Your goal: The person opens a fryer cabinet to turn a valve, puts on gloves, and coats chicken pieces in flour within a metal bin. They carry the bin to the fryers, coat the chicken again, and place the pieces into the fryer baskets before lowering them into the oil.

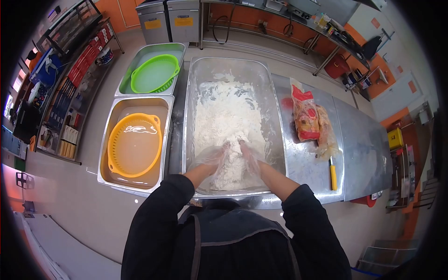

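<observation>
A deep metal tray (276, 107) in front of me holds loose white flour (228, 109). Both of my hands wear clear, loose plastic gloves dusted white. My left hand (216, 157) and my right hand (249, 153) are down in the flour near the tray's front, curled in from either side. Between them lies a heap of flour-coated lumps (232, 165), and the hands press around it. What is under the coating cannot be made out. Fingertips are partly buried in flour.
On the left, a yellow basket (112, 156) sits in a metal pan of cloudy liquid, with a green basket (175, 70) in another pan behind. To the right, red-printed plastic bags (305, 114) and a yellow-handled knife (333, 175) lie on the steel table (364, 149).
</observation>
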Demonstrator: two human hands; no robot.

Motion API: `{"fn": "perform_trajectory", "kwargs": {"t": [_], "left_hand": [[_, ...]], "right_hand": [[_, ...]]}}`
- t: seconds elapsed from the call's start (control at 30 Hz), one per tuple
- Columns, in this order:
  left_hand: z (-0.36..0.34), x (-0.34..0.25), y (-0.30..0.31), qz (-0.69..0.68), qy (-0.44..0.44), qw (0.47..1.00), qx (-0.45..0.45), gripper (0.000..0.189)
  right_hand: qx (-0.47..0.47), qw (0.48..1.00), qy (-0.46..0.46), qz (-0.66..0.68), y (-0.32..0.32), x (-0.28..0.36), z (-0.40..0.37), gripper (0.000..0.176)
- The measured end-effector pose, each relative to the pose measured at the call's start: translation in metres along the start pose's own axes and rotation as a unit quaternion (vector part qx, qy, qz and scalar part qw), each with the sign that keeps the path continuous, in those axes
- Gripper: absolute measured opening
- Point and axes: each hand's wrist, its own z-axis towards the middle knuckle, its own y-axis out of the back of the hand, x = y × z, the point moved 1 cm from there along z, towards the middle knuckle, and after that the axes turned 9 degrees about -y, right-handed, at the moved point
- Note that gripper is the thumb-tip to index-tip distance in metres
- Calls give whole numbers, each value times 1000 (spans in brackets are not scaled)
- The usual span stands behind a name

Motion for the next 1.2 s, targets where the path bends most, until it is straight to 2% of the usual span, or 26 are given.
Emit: {"fn": "perform_trajectory", "kwargs": {"t": [0.03, 0.07, 0.1, 0.13, 0.17, 0.2, 0.27, 0.33, 0.37, 0.4, 0.47, 0.5, 0.53, 0.57, 0.6, 0.67, 0.7, 0.73, 0.8, 0.87, 0.93, 1.0, 1.03, 1.1, 1.17, 1.2], "left_hand": [[34, 39, -18, -39, -76, 996, -18, 54], [37, 59, -14, -13, -170, 985, -1, 54], [38, 78, -9, 11, -263, 965, 12, 54], [12, 79, 18, 103, -372, 920, 63, 50], [-1, 68, 33, 134, -401, 901, 94, 50], [-14, 57, 47, 161, -431, 879, 125, 50], [-11, 34, 73, 98, -345, 922, 145, 57], [20, 43, 75, -206, -314, 924, 74, 55], [30, 21, 89, -93, -253, 963, 21, 55], [38, -4, 99, 23, -186, 982, -34, 56], [88, 8, 85, 2, -152, 965, -216, 58], [110, 12, 82, 2, -115, 954, -276, 58], [133, 17, 79, -1, -77, 939, -334, 59], [151, 16, 81, 7, -24, 931, -364, 59], [163, 19, 82, 13, 34, 920, -389, 60], [179, 26, 88, 51, 70, 917, -389, 68], [192, 44, 81, 48, 63, 917, -391, 71], [204, 62, 76, 44, 56, 917, -394, 75], [259, 115, 61, -14, -31, 903, -429, 82], [280, 143, 35, -188, -36, 882, -432, 86], [265, 141, 24, -361, -55, 856, -367, 86], [214, 116, 28, -523, -84, 818, -224, 87], [215, 120, 28, -493, -53, 834, -242, 88], [194, 113, 20, -510, -28, 832, -219, 87], [171, 100, 13, -540, -14, 821, -186, 86], [159, 93, 10, -554, -7, 816, -166, 86]], "right_hand": [[50, 998, 38, 9, 10, 13, -18, 58], [100, 992, 73, 16, 21, 26, -35, 56], [131, 984, 57, -111, 35, 40, -48, 53], [158, 958, 42, -236, 50, 56, -59, 50], [183, 916, 24, -356, 57, 69, -71, 48], [201, 924, 82, -315, 52, 83, -89, 42], [236, 925, 192, -227, 39, 103, -116, 32], [182, 918, 251, -248, 38, 116, -84, 41], [154, 911, 283, -258, 40, 123, -55, 45], [69, 899, 292, -320, 52, 118, 16, 44], [-70, 898, 167, -402, 36, 136, 50, 41], [-126, 886, 94, -436, 27, 144, 66, 40], [-172, 873, 75, -450, 26, 144, 89, 41], [-202, 870, 97, -439, 29, 144, 120, 41], [-222, 866, 171, -414, 32, 141, 156, 42], [-233, 819, 389, -352, 42, 136, 250, 44], [-139, 871, 392, -263, 34, 135, 240, 43], [-129, 832, 437, -316, 26, 132, 230, 41], [-106, 734, 525, -417, 7, 144, 207, 36], [-56, 888, 293, -350, -15, 150, 131, 35], [8, 950, 176, -256, -17, 141, 107, 33], [85, 967, 188, -151, -12, 121, 101, 32], [125, 967, 201, -98, -11, 117, 99, 31], [121, 977, 148, -94, -7, 89, 119, 28], [113, 986, 77, -100, -7, 79, 106, 27], [108, 988, 32, -106, -11, 90, 72, 27]]}}
